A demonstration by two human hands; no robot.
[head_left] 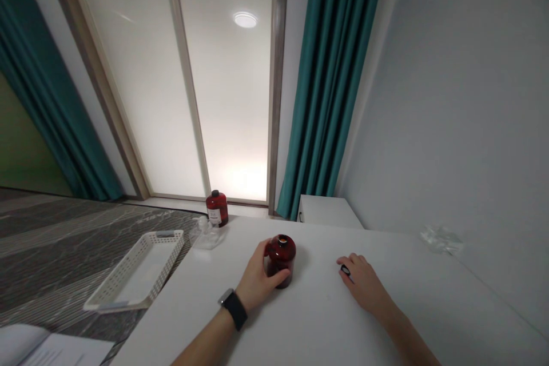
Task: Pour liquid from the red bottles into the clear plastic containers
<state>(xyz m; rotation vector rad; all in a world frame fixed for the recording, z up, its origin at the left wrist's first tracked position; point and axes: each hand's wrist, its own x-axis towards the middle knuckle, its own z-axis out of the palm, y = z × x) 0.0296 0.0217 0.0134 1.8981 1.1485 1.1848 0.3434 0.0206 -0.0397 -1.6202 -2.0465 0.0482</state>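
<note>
My left hand point(256, 279) is wrapped around a dark red bottle point(286, 251) standing upright on the white table point(317, 320). The bottle's neck is uncapped and its mouth faces up. To the right, apart from the bottle, my right hand point(363, 285) pinches a small black cap point(345, 270) just over the tabletop. A second red bottle point(217, 209), with a black cap and a white label, stands at the table's far left corner. Beside it lies a clear plastic bag point(209, 237) with a whitish piece on it that I cannot make out.
A white perforated basket point(165, 263) lies left of the table, with an open book point(64, 350) nearer me. Crumpled clear plastic point(441, 238) rests by the wall at right. A white cabinet point(328, 211) stands behind the table, before a teal curtain point(330, 80) and frosted sliding doors point(231, 97).
</note>
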